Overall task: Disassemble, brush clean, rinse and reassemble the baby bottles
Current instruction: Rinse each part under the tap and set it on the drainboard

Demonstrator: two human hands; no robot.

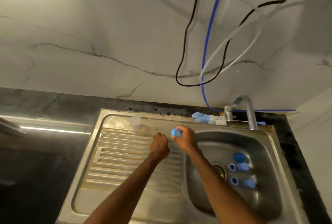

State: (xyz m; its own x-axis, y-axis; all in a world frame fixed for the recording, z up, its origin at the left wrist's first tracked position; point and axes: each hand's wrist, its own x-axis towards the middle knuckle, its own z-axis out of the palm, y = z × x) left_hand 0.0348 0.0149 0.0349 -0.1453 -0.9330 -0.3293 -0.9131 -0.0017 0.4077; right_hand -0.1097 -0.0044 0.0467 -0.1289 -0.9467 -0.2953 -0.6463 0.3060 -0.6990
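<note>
Sitting in the basin (pixel 224 141) are five blue parts (pixel 243 167); left of it, a bottle (pixel 136 122) is showing unreadable print. Right hand (pixel 186 140) is gripping a blue ring (pixel 176 132); left hand (pixel 159 145) is hiding its grasp.

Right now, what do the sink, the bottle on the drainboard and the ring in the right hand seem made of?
The sink looks like stainless steel: grey metal, dull streaked reflections, pressed ribs. The bottle is probably clear plastic, slightly cloudy; the steel shows through it. The ring in the right hand seems opaque blue plastic, matte and evenly coloured.
</note>
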